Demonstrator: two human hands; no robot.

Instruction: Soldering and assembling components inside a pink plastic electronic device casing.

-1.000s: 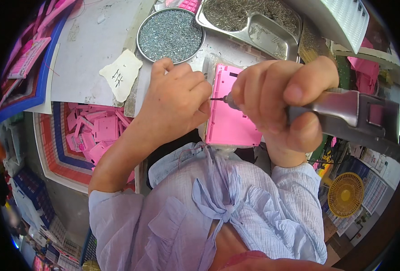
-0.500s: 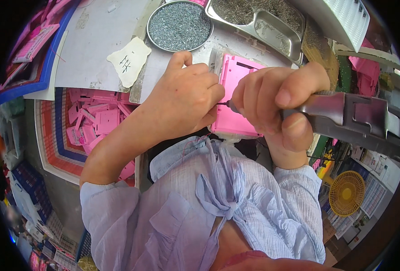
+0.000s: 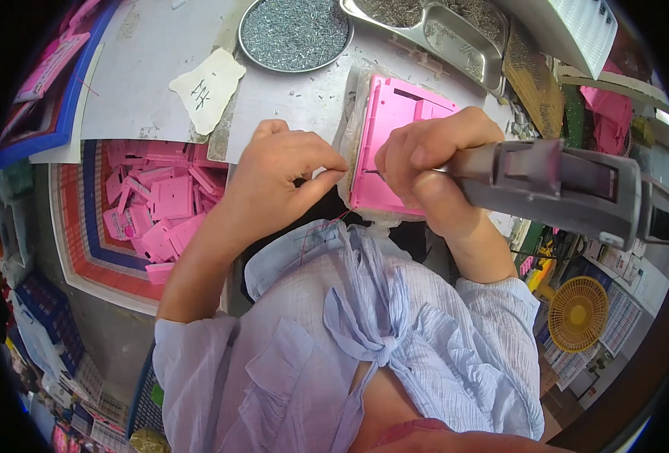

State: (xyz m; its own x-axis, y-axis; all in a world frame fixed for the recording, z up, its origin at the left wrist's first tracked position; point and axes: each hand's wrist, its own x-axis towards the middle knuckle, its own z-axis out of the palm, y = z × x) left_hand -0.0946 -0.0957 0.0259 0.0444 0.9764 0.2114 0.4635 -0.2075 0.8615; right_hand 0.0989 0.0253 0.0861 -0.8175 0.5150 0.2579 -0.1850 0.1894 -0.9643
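My right hand (image 3: 444, 162) is wrapped round a grey power screwdriver (image 3: 576, 181), held level with its thin bit pointing left. The bit's tip is over the left part of a pink plastic casing (image 3: 376, 140), which lies on clear plastic wrap at the table's front edge. My right fingers cover part of the casing. Just left of the casing hovers my left hand (image 3: 278, 177), thumb and forefinger pinched together; whatever they hold, if anything, is too small to make out. Beyond it is a round metal dish (image 3: 295, 34) of small silvery screws.
A divided steel tray (image 3: 459, 53) with small metal parts stands at the back. A torn piece of white paper (image 3: 207, 90) lies left of the dish. At the left, a lined basket (image 3: 74, 211) holds pink pieces (image 3: 170, 198); a blue-edged bin (image 3: 70, 124) sits above it.
My left hand has drawn back left from the bit and the casing. The screwdriver's rear has swung a little toward me, still in my right hand. The view has shifted slightly.
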